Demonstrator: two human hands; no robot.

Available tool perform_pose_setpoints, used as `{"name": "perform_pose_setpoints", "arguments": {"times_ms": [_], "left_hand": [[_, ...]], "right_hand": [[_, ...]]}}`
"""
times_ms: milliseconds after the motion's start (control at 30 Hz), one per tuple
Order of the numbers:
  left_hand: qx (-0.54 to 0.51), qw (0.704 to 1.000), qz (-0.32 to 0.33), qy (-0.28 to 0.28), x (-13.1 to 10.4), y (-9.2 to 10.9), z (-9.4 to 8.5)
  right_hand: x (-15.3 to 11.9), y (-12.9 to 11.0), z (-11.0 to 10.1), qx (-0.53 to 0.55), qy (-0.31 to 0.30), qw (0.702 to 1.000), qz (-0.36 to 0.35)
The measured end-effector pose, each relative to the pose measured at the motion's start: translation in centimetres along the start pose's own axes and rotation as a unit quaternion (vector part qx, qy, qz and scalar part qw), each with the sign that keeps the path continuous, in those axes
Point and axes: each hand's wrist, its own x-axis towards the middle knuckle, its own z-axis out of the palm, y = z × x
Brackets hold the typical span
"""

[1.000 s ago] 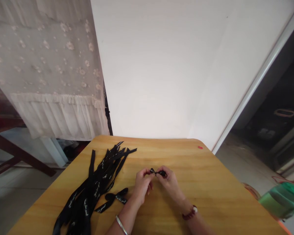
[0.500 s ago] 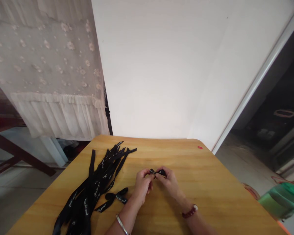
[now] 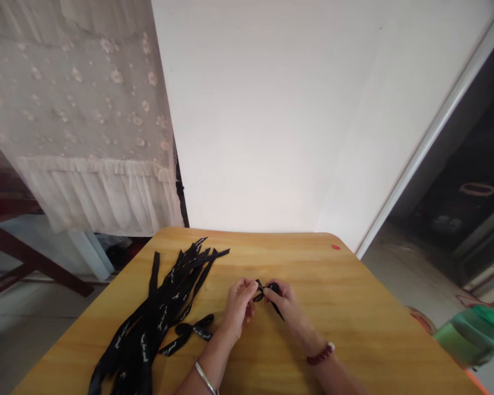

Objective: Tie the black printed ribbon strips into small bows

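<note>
Black ribbon (image 3: 273, 287) spreads wider at the middle than half a second ago, a tail now showing by the right hand (image 3: 287, 303); looks less bunched (shape's easier to read). Left hand (image 3: 237, 308) and right both pinch it, over the table (image 3: 354, 318), right of the ribbon pile (image 3: 148, 329).

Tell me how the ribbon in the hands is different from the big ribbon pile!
The held ribbon is at the fingertips of the left hand and right hand, while the ribbon pile lies on the table. The held ribbon is bent into loops; the ribbon pile is mostly long strips. The held ribbon looks small; the ribbon pile is much bigger. Both are black with pale markings.
</note>
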Motion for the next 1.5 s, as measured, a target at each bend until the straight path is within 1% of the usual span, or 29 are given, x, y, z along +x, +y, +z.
{"name": "perform_pose_setpoints", "arguments": {"times_ms": [100,167,333,433,467,533,633,700,767,867,933,1100,1233,1300,1367,1433,1500], "left_hand": [[0.036,0.999,-0.001,0.017,0.1,-0.2,0.0],[0.039,0.999,-0.002,0.024,0.2,-0.3,0.0],[0.003,1.000,-0.004,0.031,0.2,-0.4,-0.1],[-0.042,0.998,-0.005,0.049,0.2,-0.1,0.1],[-0.056,0.997,-0.005,0.047,0.1,0.0,0.1],[-0.072,0.997,-0.009,0.024,0.0,0.1,0.2],[-0.083,0.996,-0.019,-0.004,-0.1,0.0,0.4],[-0.092,0.996,-0.020,0.003,0.0,-0.1,0.3],[-0.102,0.995,-0.017,0.014,0.1,-0.3,0.2],[-0.113,0.993,-0.010,0.023,0.3,-0.4,0.1],[-0.116,0.993,-0.011,0.024,0.3,-0.4,0.1],[-0.115,0.993,-0.029,0.027,0.3,-0.3,0.2],[-0.146,0.988,-0.049,0.022,0.2,-0.2,0.2],[-0.169,0.983,-0.068,0.010,0.1,0.0,0.1],[-0.180,0.980,-0.087,-0.015,0.0,0.1,0.0],[-0.175,0.979,-0.095,-0.039,-0.1,0.2,0.0],[-0.161,0.982,-0.093,-0.042,0.0,0.1,0.1]], "right_hand": [[-0.1,-0.2,0.1,-0.019,-0.013,1.000,-0.003],[-0.2,-0.5,0.2,-0.024,-0.015,1.000,0.002],[-0.2,-0.7,0.3,-0.025,-0.035,0.999,-0.002],[0.0,-0.4,0.2,-0.039,-0.004,0.999,-0.024],[0.0,-0.3,0.1,-0.042,0.010,0.999,-0.031],[0.1,-0.1,0.1,-0.046,0.023,0.998,-0.039],[0.2,0.0,0.1,-0.033,0.008,0.999,-0.031],[0.1,0.1,0.1,-0.009,0.008,0.999,-0.029],[0.0,0.1,0.1,0.022,0.024,0.999,-0.026],[-0.1,0.1,0.0,0.046,0.057,0.997,0.012],[-0.1,0.1,0.0,0.040,0.063,0.997,0.029],[0.1,0.2,0.1,-0.010,0.052,0.998,-0.019],[0.2,0.4,0.2,-0.021,0.051,0.998,-0.023],[0.2,0.4,0.2,-0.023,0.051,0.998,-0.025],[0.2,0.4,0.2,-0.029,0.053,0.998,-0.029],[0.2,0.4,0.2,-0.033,0.052,0.998,-0.033],[0.2,0.4,0.2,-0.035,0.049,0.998,-0.035]]}}
